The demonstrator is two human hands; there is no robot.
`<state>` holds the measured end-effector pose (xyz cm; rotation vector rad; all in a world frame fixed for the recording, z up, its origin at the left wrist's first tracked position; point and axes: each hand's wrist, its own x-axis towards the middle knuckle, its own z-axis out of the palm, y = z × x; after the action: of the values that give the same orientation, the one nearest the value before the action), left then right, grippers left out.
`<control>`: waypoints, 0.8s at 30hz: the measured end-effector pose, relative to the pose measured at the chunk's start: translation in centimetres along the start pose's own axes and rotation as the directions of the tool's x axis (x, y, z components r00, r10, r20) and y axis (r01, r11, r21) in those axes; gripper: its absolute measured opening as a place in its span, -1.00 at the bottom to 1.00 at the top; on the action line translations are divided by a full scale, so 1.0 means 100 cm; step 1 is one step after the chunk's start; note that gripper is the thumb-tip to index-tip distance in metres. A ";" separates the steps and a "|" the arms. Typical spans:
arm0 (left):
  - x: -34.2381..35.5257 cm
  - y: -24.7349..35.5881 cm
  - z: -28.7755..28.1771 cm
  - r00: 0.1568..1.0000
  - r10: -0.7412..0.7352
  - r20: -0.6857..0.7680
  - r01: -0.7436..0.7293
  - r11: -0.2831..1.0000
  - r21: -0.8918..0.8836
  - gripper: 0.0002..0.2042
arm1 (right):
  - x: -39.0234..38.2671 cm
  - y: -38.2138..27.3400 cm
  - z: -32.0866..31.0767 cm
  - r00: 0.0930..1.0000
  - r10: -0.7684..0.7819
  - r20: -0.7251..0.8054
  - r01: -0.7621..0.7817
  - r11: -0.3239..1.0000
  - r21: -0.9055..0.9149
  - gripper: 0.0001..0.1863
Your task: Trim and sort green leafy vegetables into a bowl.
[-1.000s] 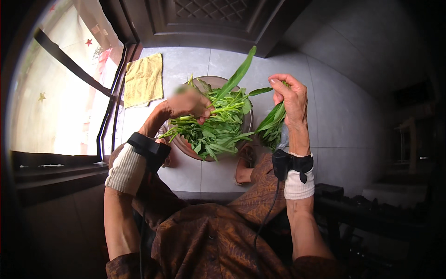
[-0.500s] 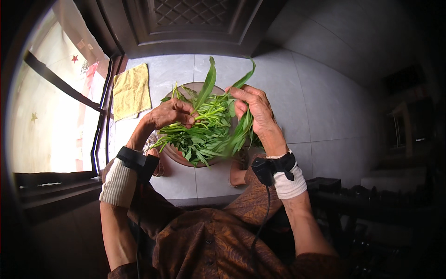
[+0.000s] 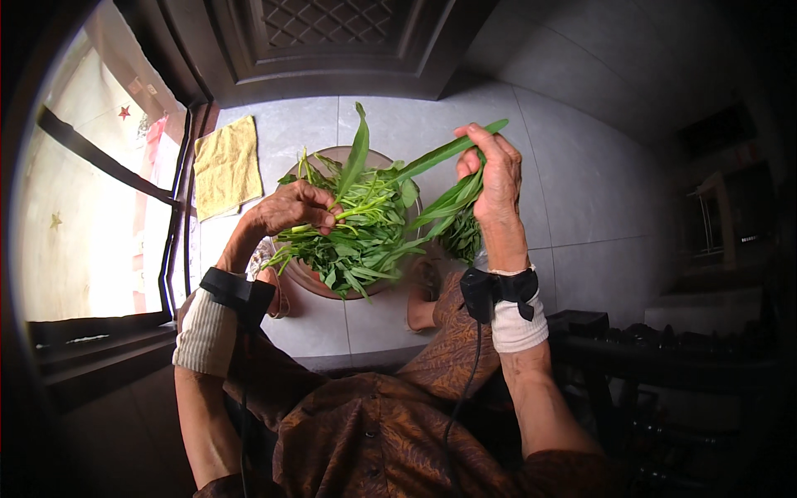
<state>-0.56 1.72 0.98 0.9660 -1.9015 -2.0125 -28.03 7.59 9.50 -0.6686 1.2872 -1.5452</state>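
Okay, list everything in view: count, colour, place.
basin: one, brownish, on the floor
leafy greens: one heap, green, in the basin
second bunch: one, green, right of the basin
cloth: one, yellow, left of the basin
door: one, dark brown, far side
tiles: several, grey, floor
stars: two, red and yellowish, left
wrist straps: two, black, forearms
cuffs: two, off-white, forearms
clothing: one set, brown, lower middle
feet: two, near the basin
left hand: one, over the basin's left side, holding stems
right hand: one, right of the basin, holding leaves
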 end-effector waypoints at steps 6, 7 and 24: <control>0.002 -0.003 -0.001 1.000 -0.010 0.012 0.010 1.000 -0.005 -0.84 | -0.004 -0.010 -0.006 0.988 -0.148 -0.034 0.143 0.983 -0.116 -0.78; 0.003 -0.003 -0.001 1.000 -0.007 0.018 0.007 1.000 0.005 -0.84 | -0.005 -0.011 -0.006 0.989 -0.147 -0.034 0.142 0.983 -0.116 -0.78; 0.002 -0.007 -0.005 0.998 0.030 0.049 -0.030 1.000 0.005 -0.83 | -0.006 0.010 -0.004 0.714 -0.635 0.296 0.660 0.469 -0.587 -0.81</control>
<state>-0.23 1.26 0.28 0.8922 -1.9361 -2.0328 -27.81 8.30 8.53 -1.8382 1.6746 -1.6007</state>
